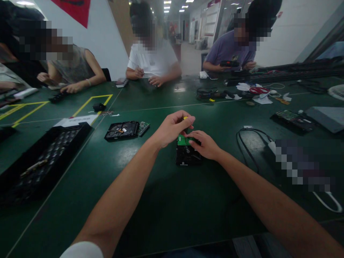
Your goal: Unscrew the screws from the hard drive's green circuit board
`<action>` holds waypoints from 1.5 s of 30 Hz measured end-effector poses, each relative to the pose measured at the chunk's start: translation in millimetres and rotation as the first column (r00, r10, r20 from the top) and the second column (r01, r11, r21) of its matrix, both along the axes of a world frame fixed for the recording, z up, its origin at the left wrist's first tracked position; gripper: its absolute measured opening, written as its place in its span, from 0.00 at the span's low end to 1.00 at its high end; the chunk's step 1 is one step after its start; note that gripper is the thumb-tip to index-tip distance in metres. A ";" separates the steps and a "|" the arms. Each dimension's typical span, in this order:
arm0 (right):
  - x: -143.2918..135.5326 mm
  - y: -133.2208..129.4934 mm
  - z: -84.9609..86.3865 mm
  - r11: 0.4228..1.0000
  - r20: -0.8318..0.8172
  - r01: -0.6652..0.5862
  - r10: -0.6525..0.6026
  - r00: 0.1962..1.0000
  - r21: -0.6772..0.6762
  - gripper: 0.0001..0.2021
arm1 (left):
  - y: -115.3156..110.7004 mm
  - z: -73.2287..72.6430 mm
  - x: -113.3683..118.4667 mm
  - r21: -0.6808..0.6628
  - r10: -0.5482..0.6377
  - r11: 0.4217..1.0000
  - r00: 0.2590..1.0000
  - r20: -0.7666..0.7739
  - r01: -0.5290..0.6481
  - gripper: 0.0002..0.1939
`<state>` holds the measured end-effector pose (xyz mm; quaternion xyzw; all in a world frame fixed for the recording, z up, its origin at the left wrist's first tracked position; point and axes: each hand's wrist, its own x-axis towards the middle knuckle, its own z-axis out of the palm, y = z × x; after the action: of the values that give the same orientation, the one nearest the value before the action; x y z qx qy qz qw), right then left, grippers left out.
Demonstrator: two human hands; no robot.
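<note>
A black hard drive [185, 156] lies on the green table in front of me, with a green circuit board [183, 140] at its far end. My left hand [173, 127] is closed above that end, pinching a screwdriver [185, 118]. Only the tool's yellow top shows clearly; its tip is hidden by my fingers. From the right, my right hand [204, 144] grips the drive's side, its bent fingers reaching over the board. To the left lie another hard drive [122, 130] and a loose circuit board [143, 128] beside it.
A long black tray [45, 157] with slots stands at the left. On the right are a looped black cable [245, 130], a power strip [272, 146] and a further drive [291, 120]. Cables and paper scraps [262, 98] lie farther back. Several people sit across the table.
</note>
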<state>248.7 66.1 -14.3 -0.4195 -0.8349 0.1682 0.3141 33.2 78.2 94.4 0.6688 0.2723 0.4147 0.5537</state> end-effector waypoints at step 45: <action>0.9 1.1 -2.4 1.000 -0.014 0.001 -0.001 1.000 0.011 0.17 | -1.7 3.4 1.4 -0.121 0.034 0.992 0.996 0.076 -0.025 0.12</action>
<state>249.6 67.1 -16.7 -0.4169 -0.8336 0.1663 0.3221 34.5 76.5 97.8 0.6135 0.2847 0.4316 0.5969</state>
